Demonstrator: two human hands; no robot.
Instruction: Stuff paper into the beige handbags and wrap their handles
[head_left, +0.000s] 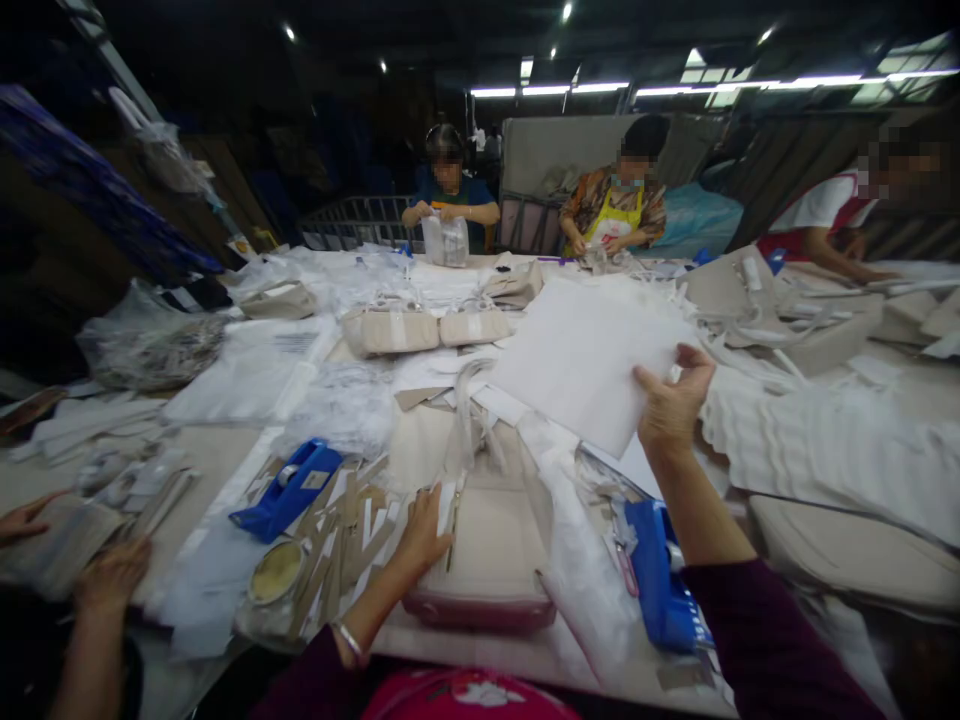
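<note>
A beige handbag lies in front of me with its handles pointing away. My left hand rests on the bag's left edge by the zipper, fingers extended and apart. Raised to the right, my right hand pinches the right edge of a large white sheet between thumb and fingers. The sheet hangs tilted above the table, beyond the bag. Crumpled white wrapping lies along the bag's right side.
Blue tape dispensers lie left and right of the bag. Paper strips and a tape roll are at left. Two wrapped bags stand farther back. A neighbour's hands work at far left; several people stand across the table.
</note>
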